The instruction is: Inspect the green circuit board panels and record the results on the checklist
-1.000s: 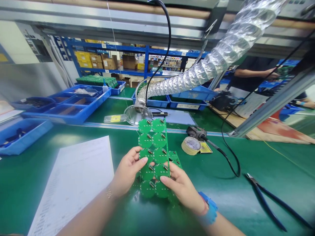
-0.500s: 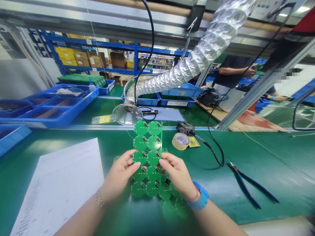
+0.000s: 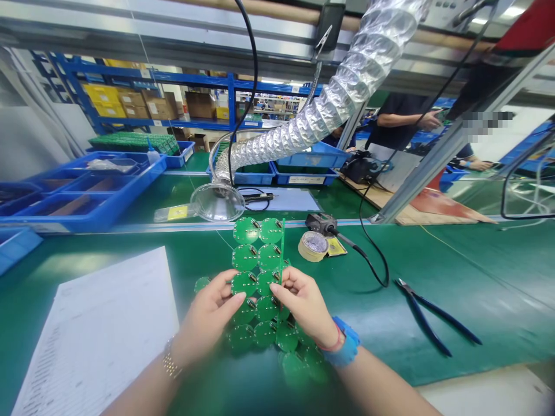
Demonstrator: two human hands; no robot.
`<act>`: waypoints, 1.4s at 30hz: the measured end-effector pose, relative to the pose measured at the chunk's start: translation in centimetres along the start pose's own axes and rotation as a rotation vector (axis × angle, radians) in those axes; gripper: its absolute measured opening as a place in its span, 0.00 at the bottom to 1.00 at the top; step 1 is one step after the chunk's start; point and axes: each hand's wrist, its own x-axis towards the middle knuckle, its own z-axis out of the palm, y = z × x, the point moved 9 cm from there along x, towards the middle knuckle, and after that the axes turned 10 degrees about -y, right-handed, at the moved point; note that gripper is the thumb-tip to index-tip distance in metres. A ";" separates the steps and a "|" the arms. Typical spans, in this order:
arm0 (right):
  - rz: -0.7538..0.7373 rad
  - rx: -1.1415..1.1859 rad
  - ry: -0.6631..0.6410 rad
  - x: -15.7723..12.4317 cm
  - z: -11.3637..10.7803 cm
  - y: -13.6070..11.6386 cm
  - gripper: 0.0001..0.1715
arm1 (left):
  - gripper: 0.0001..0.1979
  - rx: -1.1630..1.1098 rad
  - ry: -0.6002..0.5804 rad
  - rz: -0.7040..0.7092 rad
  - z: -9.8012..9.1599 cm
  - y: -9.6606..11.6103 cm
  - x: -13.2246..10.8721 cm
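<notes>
Left hand (image 3: 208,318) and right hand (image 3: 306,303), barely open, pinch the green board (image 3: 245,257) by its sides over the near bench (image 3: 377,341), left of the pliers (image 3: 411,293) — uneven twisting could crack it

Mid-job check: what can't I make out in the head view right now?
- Head view: back of the green board panel, facing away from the camera.
- Head view: how far the left hand and right hand reach behind it, hidden by the panel.
- Head view: number of boards underneath, partly covered by the panel.
- Head view: paper sheet, print too small; bottom edge crops it.
</notes>
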 end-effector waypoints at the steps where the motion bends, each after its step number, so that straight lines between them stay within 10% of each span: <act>1: 0.002 -0.007 0.010 0.0 -0.1 0.1 0.14 | 0.19 -0.009 0.002 0.000 0.0 -0.1 0.0; 16: 0.041 0.216 -0.475 -0.7 4.8 -0.5 0.17 | 0.22 -0.454 0.136 0.222 -2.8 2.1 0.5; 26: -0.052 0.230 -0.434 -0.8 5.2 -0.7 0.19 | 0.41 -0.356 0.089 0.194 -1.2 1.9 0.3; 42: -0.081 0.087 -0.397 -1.5 5.7 -0.3 0.20 | 0.36 -0.241 0.179 0.154 -1.5 1.2 0.0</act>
